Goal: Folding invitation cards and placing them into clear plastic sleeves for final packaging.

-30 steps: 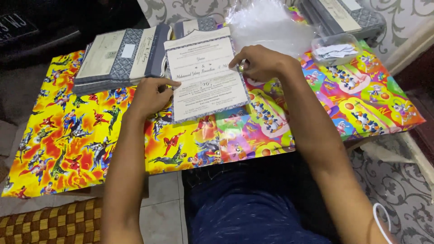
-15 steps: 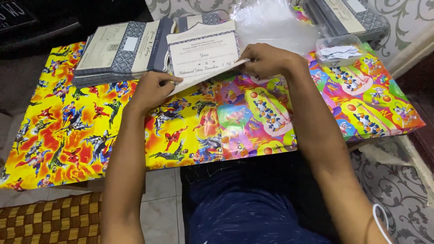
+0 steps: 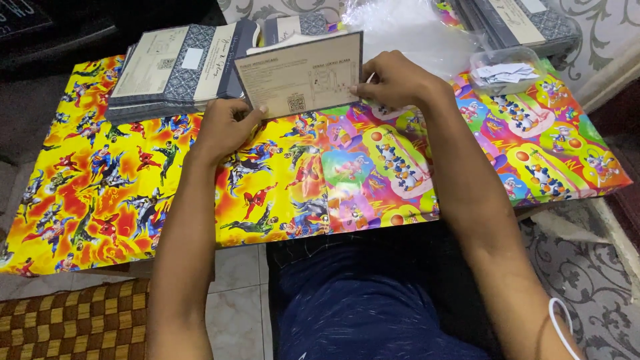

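The folded beige card [image 3: 303, 75] is up off the tabletop [image 3: 133, 193], held on edge between both hands, its printed back with a small map and a square code facing the camera. The left hand [image 3: 223, 127] pinches the lower left corner, fingers [image 3: 257, 110] clamped together on the card's edge, and the right hand [image 3: 400, 80] grips the right side, fingers closed on it too (thumb tucked behind, so the exact grip there is partly hidden). By the look of it the card is already folded shut and is being squared up in the air; it has not joined any pile, and nothing wraps it yet, so I'd judge the work on this piece as about midway. Just behind it lies a stack of blue-and-cream cards [image 3: 180, 67], neat and flat, with a second pile [image 3: 513, 20] at the far right corner. Between them sits a crumple of clear plastic sleeves [image 3: 407, 30], loose and empty as far as I can tell. Near the right hand stands a small clear plastic tub [image 3: 510, 70], open, holding little white paper slips. Everything rests on bright cartoon gift wrap spread across the low tabletop, yellow to the left, multicoloured to the right.
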